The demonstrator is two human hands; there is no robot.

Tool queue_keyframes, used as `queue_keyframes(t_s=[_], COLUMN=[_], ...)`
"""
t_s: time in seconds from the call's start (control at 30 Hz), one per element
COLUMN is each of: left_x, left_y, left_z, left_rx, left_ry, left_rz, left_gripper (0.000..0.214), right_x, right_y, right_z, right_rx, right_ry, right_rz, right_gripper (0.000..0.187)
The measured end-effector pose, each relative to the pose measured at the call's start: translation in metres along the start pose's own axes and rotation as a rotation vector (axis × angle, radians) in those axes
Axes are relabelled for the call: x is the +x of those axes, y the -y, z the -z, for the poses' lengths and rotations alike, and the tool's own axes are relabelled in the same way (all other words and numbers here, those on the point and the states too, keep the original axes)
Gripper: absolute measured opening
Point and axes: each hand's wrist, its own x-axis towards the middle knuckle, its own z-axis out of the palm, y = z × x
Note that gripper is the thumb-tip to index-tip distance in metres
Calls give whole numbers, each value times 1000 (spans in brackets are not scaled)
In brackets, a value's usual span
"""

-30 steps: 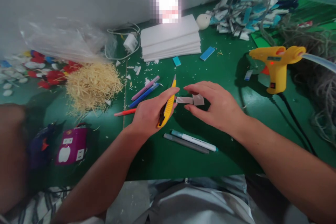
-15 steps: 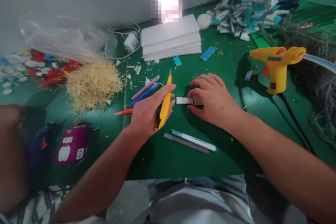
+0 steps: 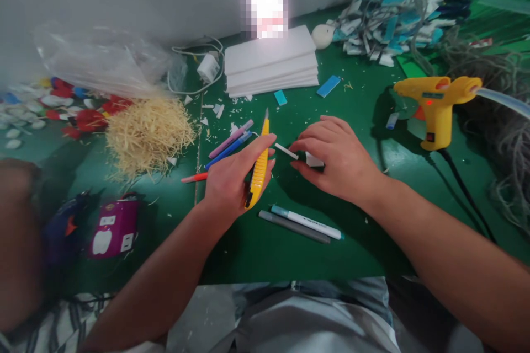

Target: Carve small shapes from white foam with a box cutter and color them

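Observation:
My left hand (image 3: 232,176) is closed around a yellow utility knife (image 3: 260,168), its blade pointing up and away from me. My right hand (image 3: 331,154) is curled low over the green table, thumb and index fingertip at the right end of a thin white strip (image 3: 285,150). That strip is seen edge-on and slants toward the fingertips of my left hand; whether it touches them I cannot tell. Under my right palm lies a small white piece (image 3: 313,160), partly hidden by the fingers. A white marker (image 3: 306,222) and a grey pen (image 3: 293,227) lie in front of both hands.
A yellow glue gun (image 3: 439,107) stands at right, its cord trailing forward. White sheets (image 3: 271,60) are stacked behind. Pink, blue and red pens (image 3: 229,149), a straw heap (image 3: 149,135) and a purple box (image 3: 115,229) lie left. Another person's arm (image 3: 19,231) is at far left.
The white strip, flat beside the small piece before, now stands on edge and slants, its right end between my right fingertips. My left hand and the knife have barely moved.

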Motion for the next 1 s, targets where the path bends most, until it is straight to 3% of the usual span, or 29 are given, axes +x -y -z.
queue_keyframes(t_s=[0.13, 0.37, 0.6, 0.73, 0.87, 1.0], left_x=[-1, -3, -4, -4, -3, -5], left_y=[1, 1, 0, 2, 1, -3], left_z=[0, 1, 2, 2, 2, 3], left_rx=[32, 24, 25, 2, 9, -29], left_ry=[5, 10, 63, 71, 64, 36], left_rz=[8, 4, 88, 98, 88, 154], left_gripper=[38, 38, 36, 42, 42, 38], right_x=[0, -1, -2, -6, -12, -13], right_y=[0, -1, -3, -5, -6, -6], right_z=[0, -3, 7, 14, 16, 11], right_rx=[8, -7, -63, -108, -136, -103], right_ry=[41, 60, 60, 77, 142, 161], right_rz=[92, -19, -92, -177, -183, -154], right_gripper=[21, 33, 31, 44, 54, 47])
